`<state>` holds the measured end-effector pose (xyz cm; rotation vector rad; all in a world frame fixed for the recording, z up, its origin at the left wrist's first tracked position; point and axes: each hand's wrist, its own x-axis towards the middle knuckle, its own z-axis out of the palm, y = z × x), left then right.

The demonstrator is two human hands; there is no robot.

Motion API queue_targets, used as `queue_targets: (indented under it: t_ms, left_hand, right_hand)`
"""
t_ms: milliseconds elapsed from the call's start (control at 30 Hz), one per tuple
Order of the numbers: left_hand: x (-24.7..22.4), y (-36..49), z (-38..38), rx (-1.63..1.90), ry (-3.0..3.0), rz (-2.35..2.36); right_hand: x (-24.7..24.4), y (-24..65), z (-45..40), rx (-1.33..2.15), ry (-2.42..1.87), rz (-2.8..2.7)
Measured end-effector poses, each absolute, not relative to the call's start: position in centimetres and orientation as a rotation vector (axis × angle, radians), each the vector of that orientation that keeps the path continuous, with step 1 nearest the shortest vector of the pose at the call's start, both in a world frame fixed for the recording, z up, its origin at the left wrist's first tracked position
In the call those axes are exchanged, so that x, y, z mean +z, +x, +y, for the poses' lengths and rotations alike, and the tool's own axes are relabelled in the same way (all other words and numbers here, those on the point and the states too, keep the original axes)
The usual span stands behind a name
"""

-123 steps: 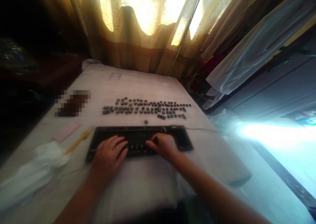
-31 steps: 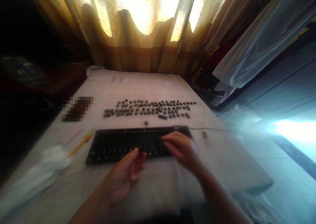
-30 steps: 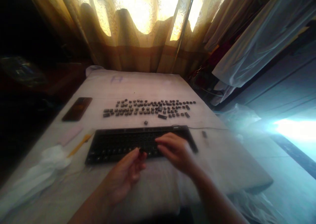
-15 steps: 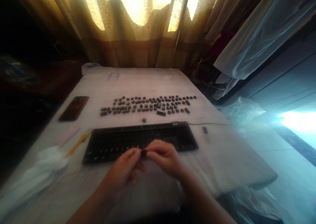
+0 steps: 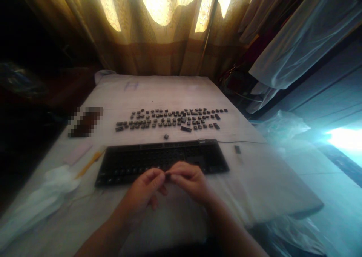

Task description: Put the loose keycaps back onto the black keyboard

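A small dark keycap (image 5: 167, 176) is pinched between the fingertips of both hands, partly hidden by them. My left hand (image 5: 148, 185) is closed with thumb and forefinger on its left side. From the other side, my right hand (image 5: 190, 179) grips it the same way. Both hands hover at the front edge of a black keyboard (image 5: 135, 157), which lies flat with many bare key places. Beyond the keyboard, several loose keycaps (image 5: 161, 124) lie in rough rows. One single keycap (image 5: 166, 136) sits apart, closer to the keyboard.
On the left lie a blurred-out dark object (image 5: 86, 122), a pink block (image 5: 77, 153), a yellow-handled tool (image 5: 89, 164) and crumpled white cloth (image 5: 53, 189). At right, a small dark piece (image 5: 237, 149) lies beneath the keyboard's cable (image 5: 243, 142). A patterned curtain (image 5: 164, 49) hangs behind the table.
Both hands stay together around the keycap, with only a slight shift of the fingers. The camera view has moved a little; things on the table lie as before.
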<state>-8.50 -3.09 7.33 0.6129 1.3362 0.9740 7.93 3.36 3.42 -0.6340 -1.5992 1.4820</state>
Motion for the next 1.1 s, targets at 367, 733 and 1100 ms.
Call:
queue_targets:
  t_ms: [367,733,1100]
  left_hand:
    - [7.3,-8.5,-2.8,0.997,0.627,1.326]
    - [7.2,-8.4,-2.6,1.073,0.684,1.354]
    - [6.7,-8.8,-2.8,1.142,0.905,1.473]
  right_hand:
    - [3.5,8.0,3.4,1.373,-0.621,-1.667]
    - [5.1,7.6,2.6,1.157,-0.810,-1.705]
    - [3.6,7.2,2.3,1.454,-0.920,-1.474]
